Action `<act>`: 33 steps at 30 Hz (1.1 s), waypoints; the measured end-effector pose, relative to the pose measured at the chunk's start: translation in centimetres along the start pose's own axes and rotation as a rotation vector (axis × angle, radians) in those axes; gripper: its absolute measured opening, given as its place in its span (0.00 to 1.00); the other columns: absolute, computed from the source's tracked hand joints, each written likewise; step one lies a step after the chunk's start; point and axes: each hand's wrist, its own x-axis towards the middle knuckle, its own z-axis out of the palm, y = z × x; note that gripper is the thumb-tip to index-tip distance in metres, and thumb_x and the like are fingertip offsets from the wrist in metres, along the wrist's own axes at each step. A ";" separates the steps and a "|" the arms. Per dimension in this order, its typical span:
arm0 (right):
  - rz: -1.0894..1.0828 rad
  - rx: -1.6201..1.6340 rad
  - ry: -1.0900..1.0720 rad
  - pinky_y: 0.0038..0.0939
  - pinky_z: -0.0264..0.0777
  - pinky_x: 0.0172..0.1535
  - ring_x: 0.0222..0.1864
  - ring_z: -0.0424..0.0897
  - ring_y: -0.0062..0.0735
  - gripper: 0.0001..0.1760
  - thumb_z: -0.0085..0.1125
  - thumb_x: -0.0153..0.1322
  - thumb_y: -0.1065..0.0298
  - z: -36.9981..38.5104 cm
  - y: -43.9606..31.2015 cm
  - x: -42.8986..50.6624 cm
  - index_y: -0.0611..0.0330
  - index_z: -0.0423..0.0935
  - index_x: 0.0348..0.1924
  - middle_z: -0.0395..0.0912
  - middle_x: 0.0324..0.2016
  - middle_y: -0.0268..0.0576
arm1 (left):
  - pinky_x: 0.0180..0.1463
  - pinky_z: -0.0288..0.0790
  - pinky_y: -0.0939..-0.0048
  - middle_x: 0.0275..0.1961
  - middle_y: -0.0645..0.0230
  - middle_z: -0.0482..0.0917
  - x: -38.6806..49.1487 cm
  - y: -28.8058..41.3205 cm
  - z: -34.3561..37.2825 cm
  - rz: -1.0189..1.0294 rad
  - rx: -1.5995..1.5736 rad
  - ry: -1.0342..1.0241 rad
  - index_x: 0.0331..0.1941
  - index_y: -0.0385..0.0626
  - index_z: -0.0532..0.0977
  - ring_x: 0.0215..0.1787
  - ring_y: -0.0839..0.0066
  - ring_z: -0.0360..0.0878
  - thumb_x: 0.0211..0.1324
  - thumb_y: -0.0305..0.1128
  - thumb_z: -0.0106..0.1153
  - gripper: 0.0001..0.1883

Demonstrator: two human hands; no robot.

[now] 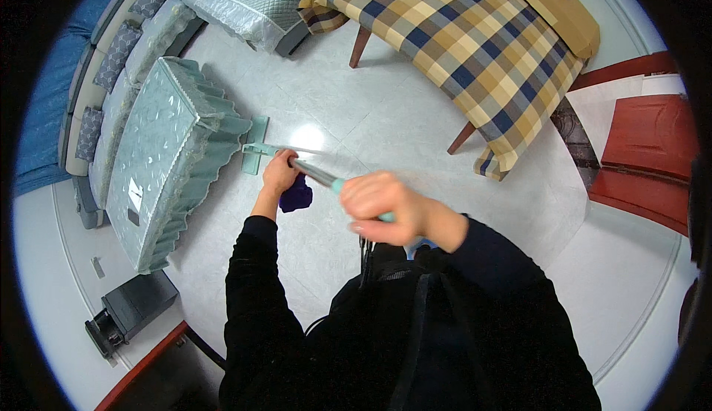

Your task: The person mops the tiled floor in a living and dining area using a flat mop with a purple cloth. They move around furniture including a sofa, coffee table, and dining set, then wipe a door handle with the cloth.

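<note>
Both my hands grip the pole of a mint-green and silver floor tool, apparently a flat mop. My left hand is wrapped around the pole's far part, near the pale green fork. My right hand is closed around the green grip at the near end and looks blurred. The flat green head is on the floor beside the skirt of a cloth-covered table. Just below my left hand shows a dark purple cloth-like thing; whether the hand holds it or it lies beyond cannot be told.
The low table with a frilled green cover stands left, bearing a white paper and a dark flat object. Behind it runs a sofa with patterned cushions. A checked-cloth table with wooden legs, a red chair and a dark bin-like box surround the tiled floor.
</note>
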 end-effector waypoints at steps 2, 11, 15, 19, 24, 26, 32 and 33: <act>-0.003 0.007 -0.039 0.36 0.59 0.25 0.17 0.64 0.43 0.16 0.55 0.57 0.77 0.7 1.0 -0.2 0.64 0.57 0.11 0.61 0.11 0.43 | 0.48 0.70 0.59 0.50 0.63 0.75 -1.0 -0.3 0.9 -0.102 0.024 0.053 0.44 0.53 0.75 0.48 0.57 0.76 0.50 0.45 0.59 0.18; 0.145 -0.114 0.159 0.36 0.56 0.23 0.17 0.63 0.42 0.15 0.54 0.57 0.79 -5.3 -9.9 -10.7 0.65 0.58 0.11 0.60 0.12 0.44 | 0.50 0.71 0.59 0.50 0.58 0.76 -1.0 11.6 8.3 0.070 0.029 -0.119 0.48 0.53 0.73 0.49 0.57 0.76 0.48 0.44 0.59 0.21; 0.414 -0.301 0.344 0.32 0.67 0.26 0.18 0.72 0.38 0.11 0.53 0.53 0.68 -10.0 -20.7 -16.3 0.65 0.66 0.12 0.71 0.14 0.46 | 0.46 0.72 0.60 0.43 0.54 0.79 -3.1 22.5 12.0 0.147 -0.004 -0.337 0.44 0.51 0.76 0.46 0.56 0.77 0.47 0.44 0.61 0.19; 0.251 -0.265 0.323 0.27 0.67 0.19 0.09 0.69 0.30 0.16 0.49 0.62 0.68 -12.8 -30.5 -19.8 0.57 0.63 0.10 0.67 0.07 0.38 | 0.41 0.72 0.57 0.36 0.56 0.79 -4.8 34.7 15.4 0.455 -0.065 -0.334 0.34 0.49 0.76 0.40 0.54 0.77 0.44 0.45 0.62 0.16; 0.110 -0.228 0.292 0.20 0.67 0.17 0.08 0.67 0.16 0.19 0.49 0.68 0.63 -15.2 -36.0 -22.0 0.49 0.60 0.12 0.66 0.06 0.28 | 0.44 0.71 0.58 0.35 0.62 0.80 -6.6 41.0 12.2 0.577 -0.121 -0.457 0.34 0.52 0.77 0.43 0.59 0.78 0.45 0.49 0.60 0.16; 0.033 -0.228 0.285 0.19 0.67 0.17 0.08 0.67 0.15 0.19 0.50 0.68 0.62 -15.1 -35.7 -21.7 0.48 0.60 0.13 0.66 0.06 0.27 | 0.44 0.72 0.58 0.36 0.63 0.80 -6.7 40.5 11.0 0.612 -0.113 -0.407 0.34 0.54 0.77 0.43 0.59 0.78 0.45 0.50 0.60 0.16; -0.048 -0.308 0.455 0.21 0.66 0.14 0.07 0.65 0.16 0.20 0.50 0.68 0.58 -12.2 -28.2 -17.6 0.48 0.61 0.13 0.65 0.06 0.27 | 0.39 0.71 0.58 0.36 0.61 0.79 -1.7 32.8 6.1 0.479 -0.029 -0.322 0.29 0.50 0.74 0.40 0.57 0.77 0.42 0.45 0.61 0.13; -0.093 -0.296 0.491 0.23 0.65 0.14 0.07 0.65 0.18 0.20 0.51 0.68 0.59 -11.1 -25.1 -15.3 0.50 0.59 0.13 0.63 0.05 0.27 | 0.38 0.71 0.58 0.35 0.63 0.79 -0.3 29.8 5.4 0.437 0.010 -0.241 0.28 0.51 0.74 0.39 0.58 0.77 0.42 0.45 0.61 0.13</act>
